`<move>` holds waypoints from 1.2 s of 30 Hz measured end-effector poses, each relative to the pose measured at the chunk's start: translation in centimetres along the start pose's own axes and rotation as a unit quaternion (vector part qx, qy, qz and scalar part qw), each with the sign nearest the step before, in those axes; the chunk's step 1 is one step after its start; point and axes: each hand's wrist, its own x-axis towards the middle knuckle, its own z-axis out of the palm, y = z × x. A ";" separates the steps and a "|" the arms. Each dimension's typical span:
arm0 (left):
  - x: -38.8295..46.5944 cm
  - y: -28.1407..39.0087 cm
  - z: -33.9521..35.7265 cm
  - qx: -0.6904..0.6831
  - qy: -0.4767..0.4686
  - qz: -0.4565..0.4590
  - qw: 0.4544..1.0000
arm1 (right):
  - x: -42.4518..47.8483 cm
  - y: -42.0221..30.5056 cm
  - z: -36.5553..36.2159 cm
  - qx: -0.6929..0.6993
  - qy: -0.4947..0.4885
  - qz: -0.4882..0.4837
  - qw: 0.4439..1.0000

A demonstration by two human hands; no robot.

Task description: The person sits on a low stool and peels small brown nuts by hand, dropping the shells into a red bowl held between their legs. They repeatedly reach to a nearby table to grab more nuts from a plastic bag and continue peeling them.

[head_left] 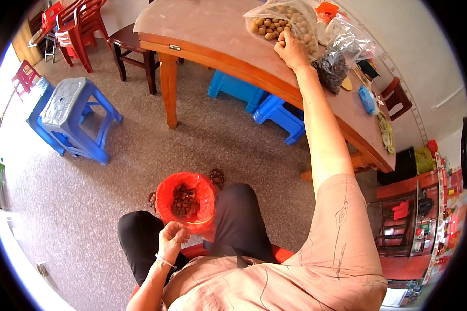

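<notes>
My right hand reaches over the table to the mouth of a clear plastic bag. Inside lie many small round brown fruits, which look like dried longans. One such fruit appears pinched between my right thumb and fingers. My left hand is low in front of me, fingers curled, at the near rim of a bin lined with a red plastic bag. Whether it holds anything is hidden. Dark brown pieces, like shells or pits, lie in the bin, which stands between my knees.
On the wooden table, a clear bag of dark contents stands right of the fruit, with a blue packet and a cloth farther along. Blue stools sit beneath. A grey-topped stool and stacked red chairs are at left.
</notes>
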 end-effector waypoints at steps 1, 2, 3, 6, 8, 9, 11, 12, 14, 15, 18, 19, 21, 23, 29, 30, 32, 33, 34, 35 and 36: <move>0.0 0.1 0.0 0.002 0.002 0.003 1.000 | 0.0 0.1 0.3 0.007 0.011 -0.003 1.000; -0.1 0.1 0.0 0.004 0.003 0.006 1.000 | 0.0 0.1 0.4 0.014 0.022 -0.005 1.000; -0.2 0.3 0.1 0.007 0.005 0.009 1.000 | 0.0 0.1 0.4 0.003 0.047 -0.028 0.998; -0.4 0.5 0.9 0.016 -0.004 0.017 1.000 | -0.3 -0.7 -0.5 -0.033 0.100 -0.059 0.993; -0.4 0.9 1.1 0.044 -0.017 0.055 0.997 | -0.8 -2.6 -2.0 0.019 0.179 -0.097 0.979; -0.4 1.3 1.2 0.051 -0.022 0.068 0.996 | -1.4 -3.7 -3.0 0.044 0.217 -0.115 0.968; -0.4 1.8 1.4 0.002 -0.018 0.101 0.995 | -4.2 -8.7 -4.9 0.146 0.176 -0.103 0.968; -0.6 2.4 1.3 -0.051 -0.017 0.091 0.994 | -6.2 -12.6 -5.4 0.241 0.123 -0.084 0.959; -0.9 3.5 0.8 -0.140 -0.006 0.080 0.987 | -10.8 -19.8 -7.6 0.353 -0.064 -0.064 0.931; -1.0 4.1 0.9 -0.184 -0.013 0.079 0.980 | -13.7 -22.3 -8.0 0.431 -0.092 -0.048 0.896; -1.3 4.9 0.9 -0.259 -0.034 0.086 0.961 | -20.4 -25.9 -8.9 0.575 -0.282 0.087 0.763; -1.3 4.7 1.0 -0.254 -0.046 0.085 0.962 | -22.8 -26.3 -8.4 0.598 -0.300 0.101 0.736; -1.1 4.6 1.5 -0.259 -0.057 0.057 0.963 | -26.8 -28.1 -7.0 0.624 -0.302 0.067 0.717; -1.1 4.8 1.2 -0.274 -0.105 0.052 0.955 | -28.7 -30.1 -7.7 0.599 -0.338 0.022 0.725; -1.3 5.3 1.5 -0.293 -0.156 0.100 0.938 | -31.1 -31.4 -10.0 0.592 -0.336 0.007 0.732; -1.2 5.3 1.4 -0.297 -0.151 0.094 0.938 | -31.6 -31.2 -9.8 0.595 -0.319 0.007 0.738; -1.6 5.2 1.7 -0.310 -0.127 0.090 0.938 | -32.3 -30.8 -9.5 0.599 -0.283 0.009 0.749; -1.9 5.6 2.1 -0.317 -0.111 0.090 0.938 | -32.3 -30.3 -9.7 0.638 -0.281 0.069 0.713; -2.0 5.8 2.4 -0.323 -0.095 0.089 0.937 | -32.3 -29.5 -10.0 0.674 -0.276 0.130 0.673; -1.9 5.8 2.6 -0.322 -0.095 0.100 0.937 | -32.3 -28.7 -10.3 0.706 -0.268 0.189 0.627; -1.9 5.7 2.6 -0.316 -0.093 0.110 0.938 | -32.6 -28.3 -10.1 0.724 -0.246 0.264 0.588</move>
